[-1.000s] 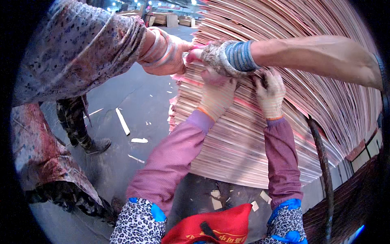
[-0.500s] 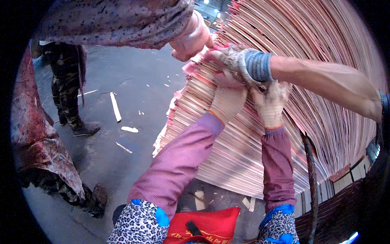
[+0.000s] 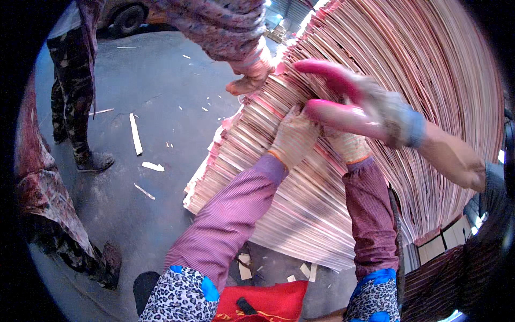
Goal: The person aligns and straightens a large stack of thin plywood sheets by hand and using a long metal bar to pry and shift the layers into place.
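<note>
A tall stack of thin wood veneer sheets [image 3: 252,145] with pink-stained edges fans out before me. My left hand [image 3: 296,137], in a pale knit glove, is closed on the edges of the sheets, its fingertips partly hidden. Close beside it, my right hand [image 3: 346,144] in a matching glove is against the stack. A co-worker's pink-coated glove [image 3: 348,104] reaches in from the right with fingers apart and covers my right fingers. Another person's gloved hand [image 3: 252,72] rests at the far left edge of the stack.
On the grey floor [image 3: 177,107] lie wood scraps [image 3: 135,134]. Two people's legs stand at left, one in camouflage trousers [image 3: 72,102]. Below my forearms is a red cloth bag [image 3: 268,300]. A vehicle wheel [image 3: 129,20] shows at the back left.
The co-worker's pink glove has lifted off the edges and opened its fingers. The other person's hand has moved slightly down and left. My hands stay at the sheets, shifted a little left.
</note>
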